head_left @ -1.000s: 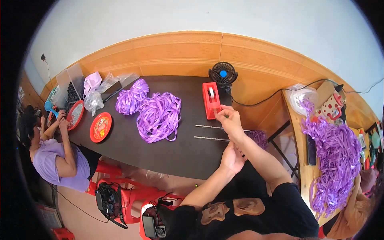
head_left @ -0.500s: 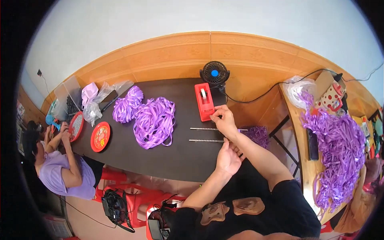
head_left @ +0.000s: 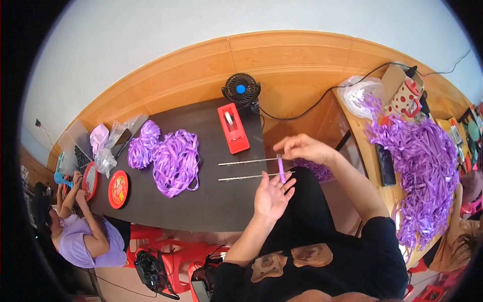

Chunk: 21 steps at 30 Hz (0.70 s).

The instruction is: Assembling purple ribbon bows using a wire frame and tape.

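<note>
Two thin metal rods, the far one [head_left: 246,162] and the near one [head_left: 240,178], lie side by side, their right ends reaching past the table's edge. A purple ribbon [head_left: 281,170] spans both rods at those ends. Palm up and open, my left hand [head_left: 271,197] has its fingers spread beside the ribbon, at the near rod. My right hand [head_left: 304,149] hovers just above the ribbon and the far rod's end, fingers bent but apart, apparently holding nothing. A red tape dispenser [head_left: 233,135] stands beyond the rods on the dark table [head_left: 201,211].
Purple ribbon coils [head_left: 176,163] and a red dish [head_left: 118,189] occupy the table's left. A small black fan [head_left: 241,89] stands behind the dispenser. To the right, a wooden table [head_left: 397,199] carries a large purple ribbon heap [head_left: 425,176]. A person [head_left: 90,236] works at far left.
My right hand has come away from the tape dispenser toward the rod ends, its fingers loosening. My left hand has opened flatter, and the ribbon across the rods now shows. The view has shifted right.
</note>
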{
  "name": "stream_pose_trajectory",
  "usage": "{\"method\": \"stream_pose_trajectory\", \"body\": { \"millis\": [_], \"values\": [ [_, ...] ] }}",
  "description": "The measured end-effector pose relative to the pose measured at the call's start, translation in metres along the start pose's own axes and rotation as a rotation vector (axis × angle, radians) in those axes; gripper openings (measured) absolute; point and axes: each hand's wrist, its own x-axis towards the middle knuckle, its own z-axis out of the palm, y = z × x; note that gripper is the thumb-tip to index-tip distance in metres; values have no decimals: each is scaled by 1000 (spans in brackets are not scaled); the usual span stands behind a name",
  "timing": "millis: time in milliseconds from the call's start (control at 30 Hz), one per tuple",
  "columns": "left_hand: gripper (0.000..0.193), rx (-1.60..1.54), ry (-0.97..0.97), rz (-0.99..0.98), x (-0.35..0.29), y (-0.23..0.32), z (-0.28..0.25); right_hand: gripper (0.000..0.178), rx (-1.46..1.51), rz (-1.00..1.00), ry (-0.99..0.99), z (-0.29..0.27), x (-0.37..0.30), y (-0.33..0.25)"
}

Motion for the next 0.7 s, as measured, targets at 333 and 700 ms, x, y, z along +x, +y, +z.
{"method": "stream_pose_trajectory", "body": {
  "millis": [333, 700],
  "values": [
    [67, -2, -14, 9, -3, 0, 3, 11, 99, 97, -76, -3, 9, 46],
    [66, -5, -8, 11, -5, 0, 6, 17, -63, -19, -24, 3, 9, 59]
  ]
}}
